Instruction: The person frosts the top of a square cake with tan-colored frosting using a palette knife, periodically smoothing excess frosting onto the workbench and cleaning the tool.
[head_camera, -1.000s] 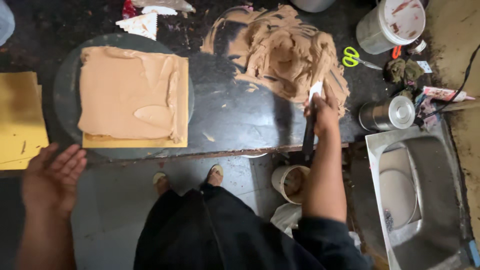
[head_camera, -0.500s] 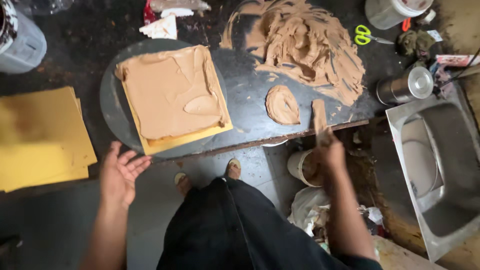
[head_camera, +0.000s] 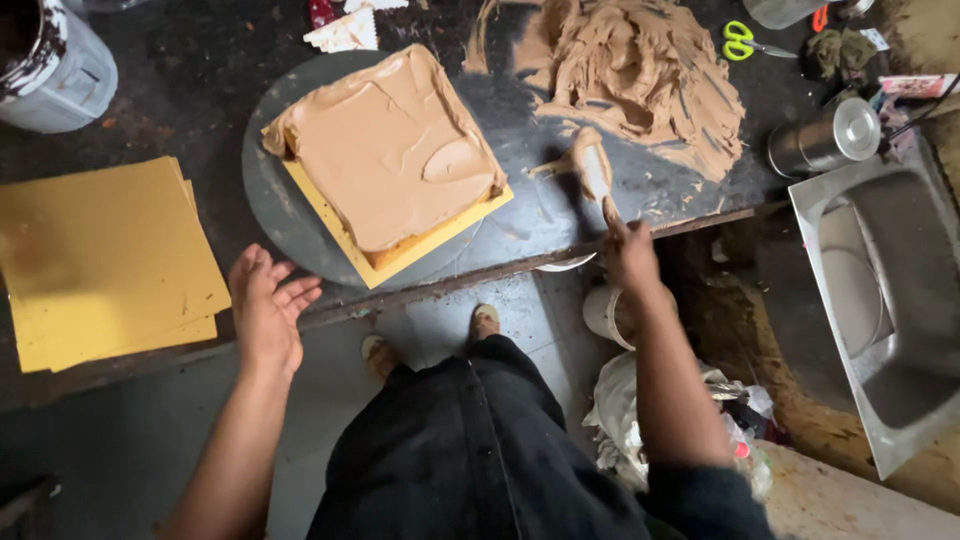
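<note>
At the dark counter's front edge: right hand (head_camera: 630, 255) clasping palette knife (head_camera: 592, 170), blade loaded, its long axis pointing away; frosted square cake (head_camera: 385, 150) leftward on turntable (head_camera: 270, 200); left hand (head_camera: 265, 310) open, empty.

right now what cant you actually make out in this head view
- Spatula blade: coated in brown paste, so its edge and shape are unclear.
- Right hand: seen from behind; the grip on the handle is hidden.
- Grey bucket: cut off by the top left edge.
- Pale cup under the counter: mostly covered by the right forearm.
- Cake: frosting hides what lies inside.
</note>
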